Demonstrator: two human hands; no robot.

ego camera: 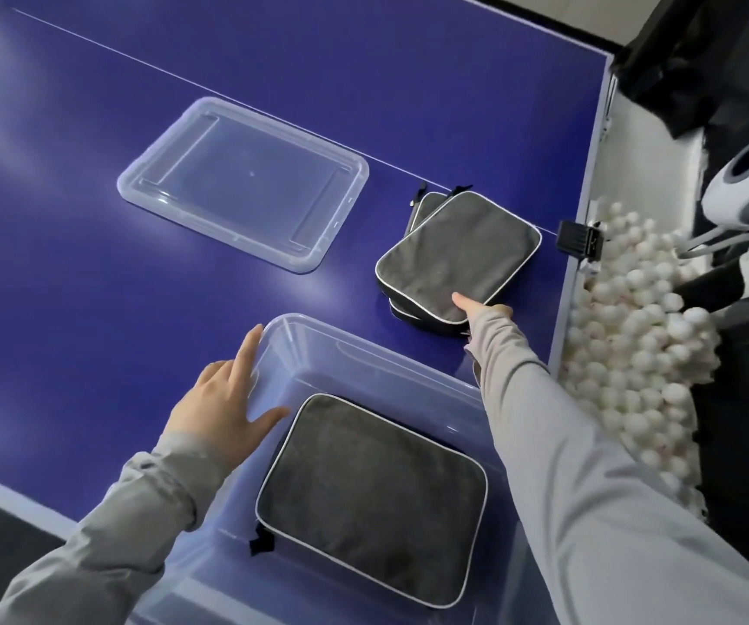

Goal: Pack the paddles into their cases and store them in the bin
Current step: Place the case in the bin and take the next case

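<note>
The bin, a clear plastic tub, stands on the near part of the blue table. One grey case with white piping lies flat on the bin floor, zipped, its black pull tab at the near left corner.

Two more cases lie stacked on the table just beyond the bin's far right corner, near the table's right edge. The top case is turned slightly against the lower case, so that only the far left corner and a near edge of the lower one show. No bare paddle is visible.

The left hand rests on the bin's left rim with fingers straight and spread, thumb pointing into the bin. It grasps nothing.

The right hand reaches over the bin's far right corner to the stack. Its thumb lies on the near edge of the top case; the sleeve covers most of the hand and the other fingers are out of sight under the case edge. The grasp appears to be a pinch on the top case.

The bin's clear lid lies flat on the table, far left of the stack, well apart from the bin.

Off the table's right edge sits a heap of white balls. A black clip is fixed to that edge, just right of the stack.
</note>
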